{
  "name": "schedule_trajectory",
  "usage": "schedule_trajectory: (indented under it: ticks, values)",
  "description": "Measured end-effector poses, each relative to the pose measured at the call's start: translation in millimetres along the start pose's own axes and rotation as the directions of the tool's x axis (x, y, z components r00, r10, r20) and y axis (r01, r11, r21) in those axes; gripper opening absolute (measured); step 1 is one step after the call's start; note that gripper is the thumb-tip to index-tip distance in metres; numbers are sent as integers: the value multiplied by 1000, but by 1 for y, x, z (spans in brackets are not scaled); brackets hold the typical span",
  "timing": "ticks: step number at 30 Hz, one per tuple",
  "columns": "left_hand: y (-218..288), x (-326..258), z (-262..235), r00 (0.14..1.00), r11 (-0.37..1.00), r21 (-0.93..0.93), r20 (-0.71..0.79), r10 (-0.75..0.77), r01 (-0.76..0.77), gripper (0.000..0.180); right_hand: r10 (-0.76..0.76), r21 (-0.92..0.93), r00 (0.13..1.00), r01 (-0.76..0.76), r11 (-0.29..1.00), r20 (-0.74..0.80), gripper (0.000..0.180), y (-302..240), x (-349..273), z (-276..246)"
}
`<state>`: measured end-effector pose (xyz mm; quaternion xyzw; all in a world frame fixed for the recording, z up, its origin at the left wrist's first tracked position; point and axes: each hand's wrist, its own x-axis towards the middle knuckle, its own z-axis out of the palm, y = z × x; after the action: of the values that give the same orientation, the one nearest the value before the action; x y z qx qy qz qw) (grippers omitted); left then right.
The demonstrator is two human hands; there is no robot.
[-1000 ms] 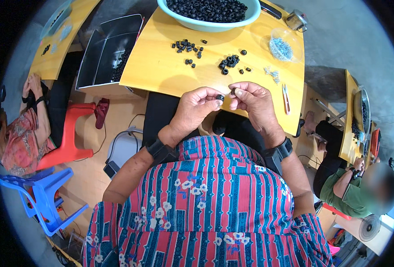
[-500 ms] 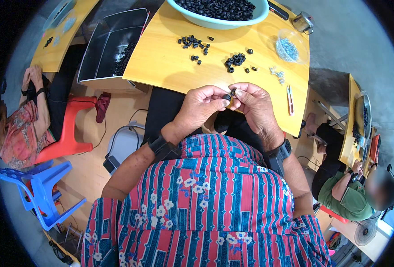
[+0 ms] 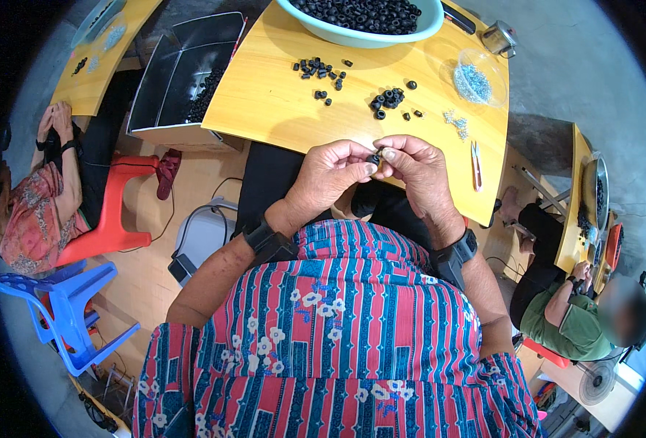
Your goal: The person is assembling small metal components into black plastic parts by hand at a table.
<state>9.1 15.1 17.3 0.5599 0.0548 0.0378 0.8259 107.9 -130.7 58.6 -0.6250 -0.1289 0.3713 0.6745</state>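
Just past the table's near edge, my left hand [image 3: 331, 174] pinches a small black ring-shaped part [image 3: 373, 159] between thumb and fingertips. My right hand [image 3: 419, 169] is closed right beside it, its thumb and fingers pinched together; what sits between them is mostly covered by the fingers. Ahead on the yellow table [image 3: 264, 102] lie a loose scatter of small black parts [image 3: 315, 71] and a tighter heap of black ring-shaped parts [image 3: 387, 99]. Small clear pieces [image 3: 455, 120] are spread near a pair of tweezers [image 3: 477, 165] to the right.
A pale green basin [image 3: 366, 36] full of black parts stands at the far edge. Farther right are a clear bowl [image 3: 476, 82] of bluish pieces and a metal cup [image 3: 499, 38]. An open box [image 3: 164, 95] adjoins the table's left. Other people sit left and right.
My hands stay in nearly the same place. The fingers of my right hand have closed in nearer the left, and the dark piece at their tips is now less visible.
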Motion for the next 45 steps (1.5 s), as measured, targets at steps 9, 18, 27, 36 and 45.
schedule_trajectory:
  ticks: [9, 18, 27, 36, 45]
  values:
    - [-1, 0, -1, 999, 1000, 12, -38, -23, 24, 19, -88, -142, 996, 88, 986, 7, 15, 1, 0, 1]
    - [-1, -1, -2, 999, 999, 41, -35, -14, 15, 17, -81, -121, 996, 84, 989, 25, 14, 2, 0, 1]
    - [-1, 1, -1, 999, 1000, -7, -36, 1, -1, 17, 33, 72, 999, -31, 997, -27, 15, 9, 0, 4]
    - [2, 2, 0, 999, 1000, 8, -39, 8, -8, 18, -67, 41, 997, 69, 997, -48, 15, 15, 1, 4]
    - [1, 3, -1, 998, 999, 30, -60, -19, 21, 18, -137, -14, 987, 136, 991, -79, 14, 16, 2, 6]
